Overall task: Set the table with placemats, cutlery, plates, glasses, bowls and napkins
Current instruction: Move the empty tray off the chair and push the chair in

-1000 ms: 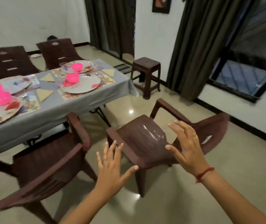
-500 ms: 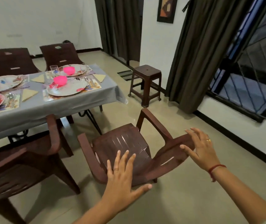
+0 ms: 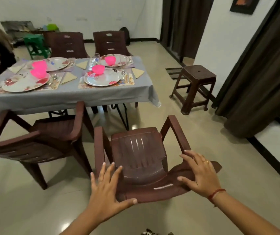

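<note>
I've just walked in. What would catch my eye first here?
The bright pink bowls stand out, sitting on flowered plates on the grey-clothed table at the upper left. Nearest the camera, a brown plastic chair fills the middle, with the left hand and right hand laid on its backrest.

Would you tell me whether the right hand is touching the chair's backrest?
Cannot tell. In the head view the right hand overlaps the chair's backrest, but neither contact nor a gap shows plainly.
</note>
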The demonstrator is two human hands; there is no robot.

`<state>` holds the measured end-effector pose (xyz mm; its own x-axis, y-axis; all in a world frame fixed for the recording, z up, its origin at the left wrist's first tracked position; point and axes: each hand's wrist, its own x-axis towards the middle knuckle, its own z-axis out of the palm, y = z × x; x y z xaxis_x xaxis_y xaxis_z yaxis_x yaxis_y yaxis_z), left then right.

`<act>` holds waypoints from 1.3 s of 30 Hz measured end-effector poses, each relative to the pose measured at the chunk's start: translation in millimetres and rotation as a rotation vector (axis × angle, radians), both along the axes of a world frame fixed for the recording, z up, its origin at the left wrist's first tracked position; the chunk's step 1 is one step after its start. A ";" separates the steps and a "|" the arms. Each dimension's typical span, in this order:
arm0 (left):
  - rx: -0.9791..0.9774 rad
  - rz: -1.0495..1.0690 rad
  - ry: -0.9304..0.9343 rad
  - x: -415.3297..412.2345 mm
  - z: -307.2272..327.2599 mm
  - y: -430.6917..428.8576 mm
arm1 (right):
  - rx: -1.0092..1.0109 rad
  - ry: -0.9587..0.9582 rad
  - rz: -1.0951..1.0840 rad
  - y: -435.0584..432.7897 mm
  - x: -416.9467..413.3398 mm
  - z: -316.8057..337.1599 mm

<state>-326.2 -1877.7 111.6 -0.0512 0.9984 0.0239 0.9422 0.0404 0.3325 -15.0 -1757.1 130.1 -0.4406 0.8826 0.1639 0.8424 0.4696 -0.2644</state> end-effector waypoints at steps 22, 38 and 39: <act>0.074 0.223 0.095 -138.5 0.5 170.5 | 0.033 0.017 -0.045 166.3 -151.3 -7.1; 0.073 0.068 0.165 -155.2 -3.8 206.2 | 0.045 -0.083 -0.057 193.6 -164.6 -9.0; 0.078 0.047 0.173 -151.0 -3.7 207.6 | 0.066 -0.102 -0.038 192.4 -165.1 -9.1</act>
